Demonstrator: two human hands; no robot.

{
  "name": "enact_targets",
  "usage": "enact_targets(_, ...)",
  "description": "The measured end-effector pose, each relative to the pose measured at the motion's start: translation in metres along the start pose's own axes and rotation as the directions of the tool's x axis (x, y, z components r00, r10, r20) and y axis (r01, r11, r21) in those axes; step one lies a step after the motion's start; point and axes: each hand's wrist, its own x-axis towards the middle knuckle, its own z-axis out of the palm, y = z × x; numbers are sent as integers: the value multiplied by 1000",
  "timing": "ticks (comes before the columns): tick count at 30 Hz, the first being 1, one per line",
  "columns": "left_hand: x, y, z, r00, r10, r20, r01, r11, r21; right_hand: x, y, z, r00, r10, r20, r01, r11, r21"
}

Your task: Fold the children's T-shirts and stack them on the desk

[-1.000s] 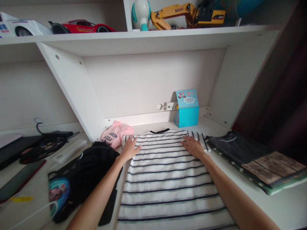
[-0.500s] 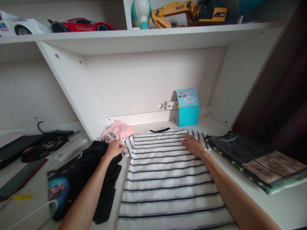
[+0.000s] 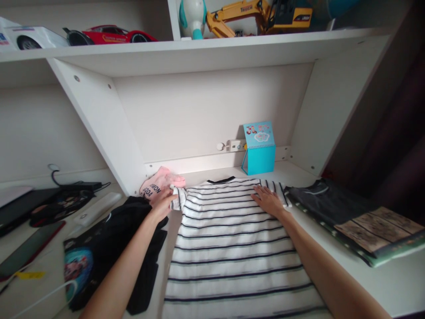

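A white T-shirt with thin black stripes (image 3: 232, 248) lies flat on the white desk (image 3: 392, 283), collar away from me. My right hand (image 3: 269, 200) rests open and flat on its right shoulder. My left hand (image 3: 163, 204) is at the shirt's left sleeve (image 3: 179, 197), fingers closed on the sleeve's edge. A pink garment (image 3: 158, 185) lies just beyond that hand.
A black garment (image 3: 133, 235) lies left of the shirt over a printed item. A dark folded shirt with a brown print (image 3: 352, 217) lies at right. A blue desk calendar (image 3: 259, 149) stands at the back. Toy cars (image 3: 109, 36) and a yellow excavator (image 3: 259, 17) sit on the shelf above.
My left hand slid off the shirt's chest to the left and took hold of the left sleeve, which is now drawn out. The right hand stayed put.
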Motion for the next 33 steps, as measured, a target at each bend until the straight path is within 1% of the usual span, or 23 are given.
enact_targets(2,-1,4,3,999,-7,36,14,980,-199,0,0,0,1000,0,-2,0,1000,-3)
enact_targets(3,0,6,3,1000,-8,30,16,968,-252,0,0,0,1000,0,-3,0,1000,-4)
enact_targets(5,1,9,-2,1000,-11,-13,6,962,-273,0,0,0,1000,-1,-1,1,1000,-6)
enact_targets(7,1,12,-14,999,-6,-33,0,981,-192,0,0,0,1000,-1,1,1,1000,-6)
enact_targets(9,2,15,-30,1000,-23,-13,24,999,28,-1,0,0,1000,-2,1,2,1000,-7)
enact_targets(10,1,16,-37,1000,-27,-17,30,977,210,-1,0,-1,1000,-4,1,4,1000,-7)
enact_targets(11,1,18,-43,999,-15,-35,28,913,408,-1,0,-1,1000,-6,1,6,1000,-8)
enact_targets(13,0,21,-46,992,71,-106,25,703,711,-1,-1,-2,1000,-11,5,11,1000,-9)
enact_targets(14,-2,22,-42,980,153,-127,9,602,798,-1,-1,-3,1000,-13,8,13,1000,-11)
enact_targets(15,-3,23,-35,963,242,-116,-31,529,848,-1,-1,-3,1000,-14,11,14,1000,-13)
enact_targets(16,-6,22,-24,946,319,-65,-103,482,870,-1,-2,-4,1000,-15,14,15,1000,-14)
enact_targets(17,-9,21,-10,926,377,23,-202,444,873,-1,-2,-4,1000,-15,17,15,1000,-16)
enact_targets(18,-12,18,5,902,407,145,-319,401,859,-2,-3,-5,1000,-16,19,16,1000,-17)
enact_targets(19,-16,15,20,878,394,272,-424,373,825,-2,-3,-6,1000,-17,21,18,1000,-18)
enact_targets(20,-20,10,33,860,340,380,-494,370,787,-3,-4,-6,1000,-20,24,20,1000,-19)
enact_targets(21,-24,4,45,849,266,457,-528,375,762,-4,-4,-7,999,-23,28,23,1000,-20)
enact_targets(22,-28,-2,53,847,181,501,-530,380,758,-5,-5,-7,999,-25,33,26,999,-21)
enact_targets(24,-33,-12,62,866,42,498,-477,370,797,-7,-5,-10,999,-28,45,29,999,-22)
enact_targets(26,-34,-17,62,899,-10,438,-408,347,844,-6,-5,-14,998,-28,61,29,999,-21)
enact_targets(28,-34,-19,59,925,-23,379,-351,327,877,-2,-6,-22,996,-28,84,29,999,-18)
enact_targets(30,-32,-20,58,940,-18,341,-319,311,895,2,-14,-35,993,-24,113,26,1000,-16)
enact_targets(32,-31,-21,59,947,-2,322,-306,299,904,1,-33,-50,990,-18,137,21,1000,-20)
enact_targets(33,-31,-22,60,948,7,317,-304,297,905,-5,-47,-58,989,-25,145,28,999,-23)
